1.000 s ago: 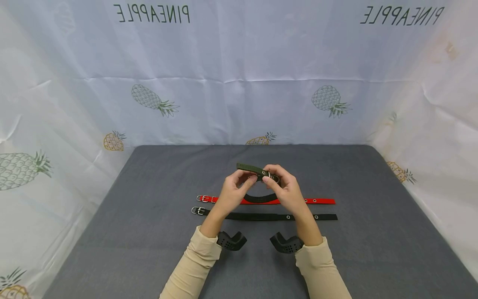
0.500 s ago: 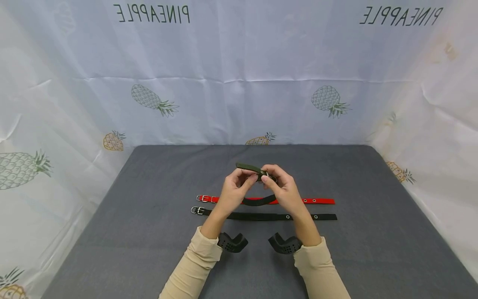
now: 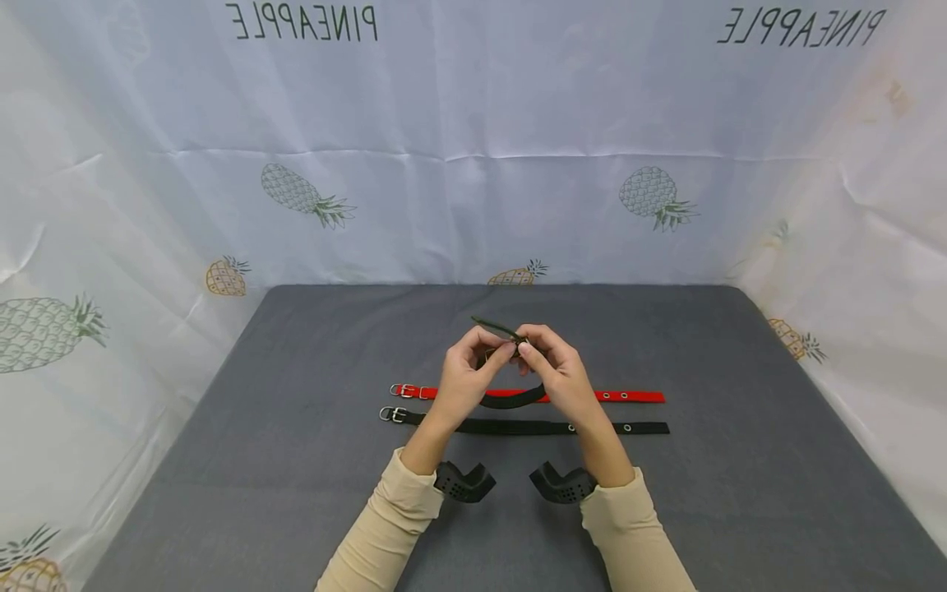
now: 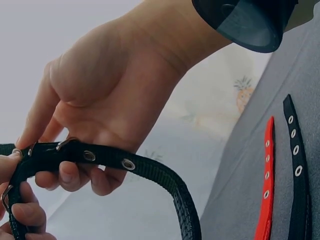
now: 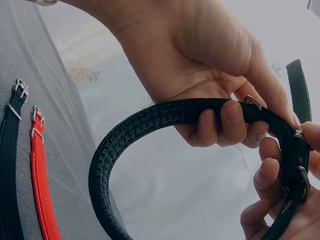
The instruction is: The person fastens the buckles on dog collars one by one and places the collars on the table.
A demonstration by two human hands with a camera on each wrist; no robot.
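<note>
A dark green collar with a black padded inside is bent into a loop, held up over the table between both hands. My left hand pinches the strap; in the left wrist view its fingers lie under the part with metal eyelets. My right hand grips the collar near the buckle, its fingers curled beneath the padded band in the right wrist view. Both thumbs and index fingers meet at the buckle, partly hiding it. The strap's free end sticks up past the fingers.
Behind the hands, a red collar lies stretched flat on the grey table. A black collar lies parallel to it, nearer the body. Both have buckles at the left. A pineapple-print curtain borders the table's back and sides.
Both hands have drawn slightly closer together at the buckle. The strap's free end has tilted and now shows nearly edge-on in the head view. The red and black collars lie as before.
</note>
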